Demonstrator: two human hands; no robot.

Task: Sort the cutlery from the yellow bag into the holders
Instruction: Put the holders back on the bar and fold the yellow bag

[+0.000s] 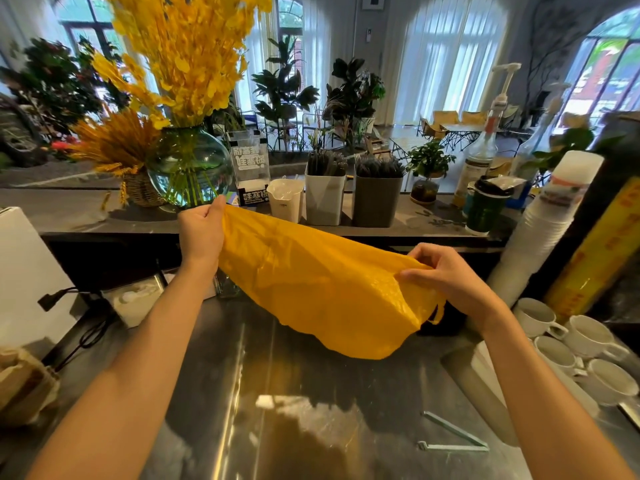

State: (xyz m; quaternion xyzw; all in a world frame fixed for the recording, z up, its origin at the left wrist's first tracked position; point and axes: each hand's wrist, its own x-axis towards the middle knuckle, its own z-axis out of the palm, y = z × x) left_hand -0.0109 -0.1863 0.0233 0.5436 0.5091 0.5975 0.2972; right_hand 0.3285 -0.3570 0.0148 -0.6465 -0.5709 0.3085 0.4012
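Yellow bag stretched above steel desk, long axis slanting upper-left to lower-right. Left hand pinches far end just below white holder; right hand grips near end. Grey holder right of white holder.

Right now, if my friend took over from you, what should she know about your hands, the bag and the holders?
Left hand grips one end of the yellow bag, raised near the shelf. Right hand pinches the other end, lower. The bag hangs stretched between both hands above the steel counter.
On the shelf behind stand the white holder and the grey holder, both already holding dark wrapped cutlery, with a small white cup to their left.
Done: holders look stocked. I cannot tell if anything is left inside the bag.
Left: check the bag and sort whatever remains.
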